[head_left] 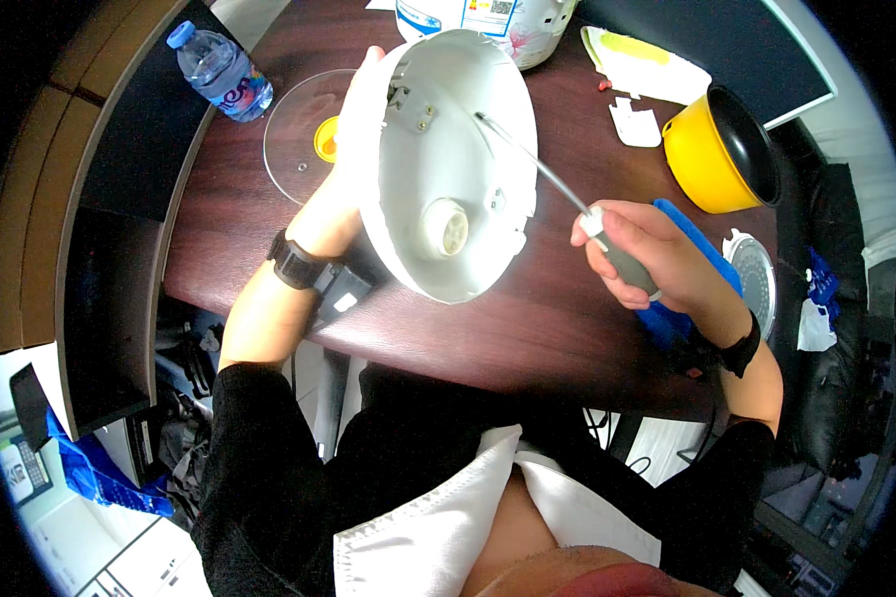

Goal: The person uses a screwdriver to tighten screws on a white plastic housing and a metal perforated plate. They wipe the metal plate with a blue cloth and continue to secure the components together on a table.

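My left hand grips the left rim of a white, bowl-shaped plastic housing, holding it tilted above the table with its hollow inside facing up and right. Inside the housing are a round, cream-coloured raised fitting and small metal parts near the upper left wall. My right hand is closed round the grey and white handle of a screwdriver. Its shaft points up and left, with the tip over the inside of the housing. Whether the tip touches anything, I cannot tell.
A glass lid with a yellow knob lies behind my left hand, near a water bottle. A printed white appliance stands at the back. At right are a yellow pot, white plastic piece, blue cloth and round metal plate.
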Action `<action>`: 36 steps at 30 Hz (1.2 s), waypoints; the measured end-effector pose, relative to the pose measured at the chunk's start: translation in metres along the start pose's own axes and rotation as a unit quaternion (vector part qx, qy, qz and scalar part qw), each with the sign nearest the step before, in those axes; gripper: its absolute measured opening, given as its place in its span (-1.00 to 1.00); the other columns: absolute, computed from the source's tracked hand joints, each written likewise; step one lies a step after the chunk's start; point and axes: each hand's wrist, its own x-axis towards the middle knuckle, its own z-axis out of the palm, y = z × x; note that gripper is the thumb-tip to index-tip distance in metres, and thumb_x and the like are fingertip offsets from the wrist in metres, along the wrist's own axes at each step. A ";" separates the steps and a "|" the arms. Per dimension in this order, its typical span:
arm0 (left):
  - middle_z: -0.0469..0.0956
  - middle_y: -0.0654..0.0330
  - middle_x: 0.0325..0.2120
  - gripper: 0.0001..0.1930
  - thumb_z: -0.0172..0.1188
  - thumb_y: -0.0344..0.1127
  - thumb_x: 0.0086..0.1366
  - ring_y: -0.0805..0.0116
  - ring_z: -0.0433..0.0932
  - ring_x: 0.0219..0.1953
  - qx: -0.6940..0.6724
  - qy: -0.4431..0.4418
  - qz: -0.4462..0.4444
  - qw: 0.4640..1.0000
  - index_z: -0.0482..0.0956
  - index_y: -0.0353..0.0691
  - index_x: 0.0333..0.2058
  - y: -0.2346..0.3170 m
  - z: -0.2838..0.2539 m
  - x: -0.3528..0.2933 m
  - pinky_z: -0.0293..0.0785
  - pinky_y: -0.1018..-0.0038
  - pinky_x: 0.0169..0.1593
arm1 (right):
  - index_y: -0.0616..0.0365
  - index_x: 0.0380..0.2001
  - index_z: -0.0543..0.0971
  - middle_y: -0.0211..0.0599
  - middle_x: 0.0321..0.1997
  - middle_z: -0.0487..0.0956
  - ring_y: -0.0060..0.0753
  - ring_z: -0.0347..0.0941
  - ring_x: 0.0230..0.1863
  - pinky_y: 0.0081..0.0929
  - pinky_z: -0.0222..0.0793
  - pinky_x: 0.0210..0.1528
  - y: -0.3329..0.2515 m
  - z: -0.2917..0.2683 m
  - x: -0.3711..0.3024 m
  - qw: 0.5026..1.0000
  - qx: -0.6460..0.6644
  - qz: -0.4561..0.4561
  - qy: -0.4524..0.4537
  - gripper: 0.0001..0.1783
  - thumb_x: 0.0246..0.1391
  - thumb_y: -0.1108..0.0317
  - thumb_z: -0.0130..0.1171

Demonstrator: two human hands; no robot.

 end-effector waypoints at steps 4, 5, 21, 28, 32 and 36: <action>0.44 0.05 -0.02 -0.29 -0.22 0.29 0.25 0.16 0.48 -0.06 0.004 -0.023 0.001 1.000 0.33 -0.20 0.11 -0.002 -0.009 -0.002 0.42 0.26 0.00 | 0.25 -0.24 0.40 -0.45 -0.66 0.31 -0.75 0.13 -0.82 -0.75 0.01 -0.81 -0.002 0.006 0.013 0.999 0.014 0.001 -0.042 -0.61 0.31 0.11 -0.24; 0.45 0.05 -0.02 -0.29 -0.22 0.29 0.25 0.16 0.48 -0.06 -0.011 -0.027 -0.006 1.000 0.33 -0.20 0.12 -0.001 -0.008 -0.003 0.42 0.26 0.00 | 0.25 -0.24 0.40 -0.45 -0.67 0.31 -0.75 0.12 -0.82 -0.75 0.01 -0.81 -0.002 0.007 0.014 0.999 0.010 0.004 -0.044 -0.61 0.31 0.10 -0.24; 0.45 -0.01 -0.04 -0.24 -0.27 0.33 0.25 0.14 0.51 -0.08 -0.028 -0.026 -0.027 0.999 0.28 -0.22 0.15 -0.003 -0.003 -0.007 0.47 0.26 -0.02 | 0.25 -0.26 0.40 -0.47 -0.67 0.31 -0.77 0.11 -0.82 -0.76 -0.02 -0.81 -0.003 0.009 0.018 0.998 -0.003 0.001 -0.058 -0.62 0.31 0.12 -0.24; 0.42 -0.04 -0.01 -0.21 -0.28 0.35 0.24 0.08 0.50 -0.06 0.053 0.034 -0.019 0.998 0.24 -0.23 0.17 -0.008 -0.009 -0.002 0.47 0.20 -0.03 | 0.26 -0.28 0.41 -0.49 -0.67 0.31 -0.77 0.12 -0.82 -0.76 -0.01 -0.79 -0.008 0.004 0.014 0.998 -0.046 0.005 -0.053 -0.61 0.31 0.12 -0.24; 0.41 -0.05 -0.01 -0.20 -0.28 0.37 0.24 0.07 0.49 -0.05 0.011 -0.013 -0.021 1.000 0.24 -0.23 0.17 -0.007 -0.011 -0.004 0.47 0.19 -0.04 | 0.25 -0.29 0.42 -0.50 -0.68 0.31 -0.78 0.12 -0.82 -0.77 -0.02 -0.79 -0.006 0.002 0.011 0.998 -0.035 0.001 -0.049 -0.61 0.32 0.12 -0.25; 0.41 -0.06 -0.01 -0.19 -0.29 0.37 0.23 0.07 0.49 -0.06 -0.017 -0.030 -0.031 0.999 0.23 -0.23 0.17 -0.007 -0.010 -0.004 0.47 0.19 -0.04 | 0.25 -0.29 0.42 -0.50 -0.69 0.31 -0.78 0.12 -0.82 -0.77 -0.02 -0.79 -0.003 0.002 0.012 0.998 -0.039 -0.021 -0.047 -0.61 0.32 0.13 -0.24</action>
